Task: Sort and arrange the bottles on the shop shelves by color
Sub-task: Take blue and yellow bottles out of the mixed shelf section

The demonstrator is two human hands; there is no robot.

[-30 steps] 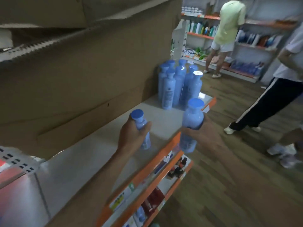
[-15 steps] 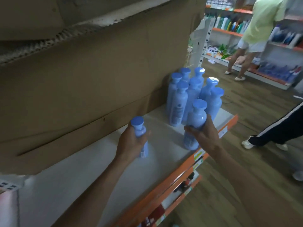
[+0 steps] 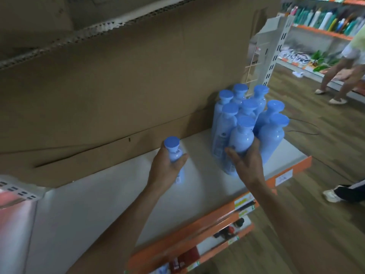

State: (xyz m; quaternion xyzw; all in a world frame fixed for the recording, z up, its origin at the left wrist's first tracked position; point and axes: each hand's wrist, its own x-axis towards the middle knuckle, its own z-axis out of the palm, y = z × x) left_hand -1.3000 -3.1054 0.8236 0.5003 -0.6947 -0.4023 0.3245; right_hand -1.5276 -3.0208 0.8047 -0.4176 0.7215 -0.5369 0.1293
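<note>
A cluster of several light blue bottles [image 3: 246, 109] with blue caps stands at the right end of the white shelf [image 3: 98, 204]. My right hand [image 3: 245, 163] grips one more blue bottle [image 3: 242, 139], upright and pressed against the front of that cluster. My left hand [image 3: 166, 169] holds a smaller blue bottle [image 3: 173, 149] upright on the shelf, apart from the cluster and to its left.
A big brown cardboard sheet [image 3: 118, 86] backs the shelf. The shelf's orange front edge [image 3: 276, 180] carries price tags; a lower shelf [image 3: 207, 248] holds dark items. Two other people's legs [image 3: 335, 84] stand on the wooden floor at right, near far shelves of mixed bottles [image 3: 325, 20].
My right hand has carried its bottle from the shelf's front edge inward, up against the cluster. The left hand with its bottle has stayed about where it was.
</note>
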